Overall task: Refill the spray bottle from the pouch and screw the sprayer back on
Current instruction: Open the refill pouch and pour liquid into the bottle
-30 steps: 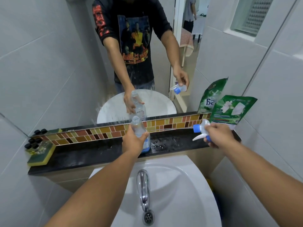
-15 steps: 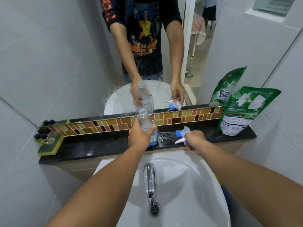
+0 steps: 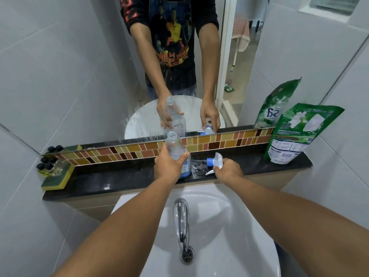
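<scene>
A clear spray bottle [image 3: 175,145] with an open neck and a blue label stands upright on the black ledge [image 3: 111,180] behind the sink. My left hand [image 3: 168,165] is wrapped around its body. The white sprayer head [image 3: 214,161] with a blue collar lies on its side on the ledge just right of the bottle, its thin tube pointing toward the bottle. My right hand [image 3: 227,171] rests on the sprayer's trigger end with fingers closed on it. The green refill pouch [image 3: 297,132] stands at the ledge's right end, leaning on the mirror.
A yellow-green sponge [image 3: 58,177] with small black-capped bottles [image 3: 47,165] sits at the ledge's left end. The white sink [image 3: 229,226] with a chrome tap [image 3: 180,216] lies below my arms. A mirror [image 3: 279,56] and mosaic tile strip [image 3: 123,151] back the ledge.
My right hand brought the sprayer head from up near the pouch leftward and down onto the ledge beside the bottle. My left hand kept its hold on the bottle.
</scene>
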`<move>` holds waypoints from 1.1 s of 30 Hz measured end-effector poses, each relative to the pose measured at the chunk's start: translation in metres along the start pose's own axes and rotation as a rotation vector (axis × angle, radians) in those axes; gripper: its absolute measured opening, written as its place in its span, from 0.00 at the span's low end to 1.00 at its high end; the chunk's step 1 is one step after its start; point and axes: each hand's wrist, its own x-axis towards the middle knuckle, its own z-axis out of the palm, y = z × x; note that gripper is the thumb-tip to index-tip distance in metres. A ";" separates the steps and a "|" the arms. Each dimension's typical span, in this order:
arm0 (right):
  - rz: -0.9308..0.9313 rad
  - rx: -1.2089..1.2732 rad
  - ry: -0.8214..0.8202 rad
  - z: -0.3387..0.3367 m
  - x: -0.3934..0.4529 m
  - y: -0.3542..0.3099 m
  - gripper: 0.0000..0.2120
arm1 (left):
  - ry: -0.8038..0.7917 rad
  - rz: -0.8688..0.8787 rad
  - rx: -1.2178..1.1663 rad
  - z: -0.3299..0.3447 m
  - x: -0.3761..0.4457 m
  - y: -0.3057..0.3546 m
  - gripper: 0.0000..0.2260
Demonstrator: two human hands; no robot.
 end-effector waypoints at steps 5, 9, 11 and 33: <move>-0.001 0.000 0.031 -0.004 -0.002 0.006 0.24 | -0.011 0.001 0.009 0.000 0.001 0.001 0.29; 0.004 -0.036 0.038 -0.012 -0.010 0.022 0.27 | -0.038 0.008 -0.020 -0.002 0.001 0.000 0.29; 0.015 -0.044 0.034 -0.018 -0.013 0.034 0.25 | -0.048 0.015 -0.020 -0.004 0.001 -0.001 0.30; -0.138 -0.244 -0.083 -0.124 -0.030 0.102 0.20 | 0.013 -0.225 0.316 -0.028 -0.050 -0.020 0.37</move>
